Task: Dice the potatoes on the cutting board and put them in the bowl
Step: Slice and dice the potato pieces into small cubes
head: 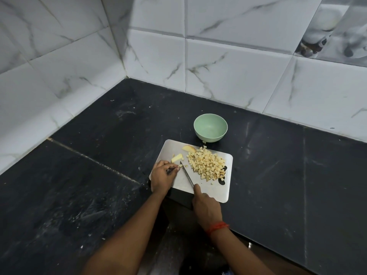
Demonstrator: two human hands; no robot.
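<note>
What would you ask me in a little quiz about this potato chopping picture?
1. True or false: the pale green round bowl already has potato in it.
2. Which hand grips the slim dark-bladed knife? A left, B right, C neither.
3. Fill the gap: the pile of diced yellow potato cubes lies on the silver metal ____ board.

Key
1. False: the bowl is empty.
2. B: the right hand grips it, while the left hand pinches a small potato piece by the blade tip.
3. Cutting.
</note>
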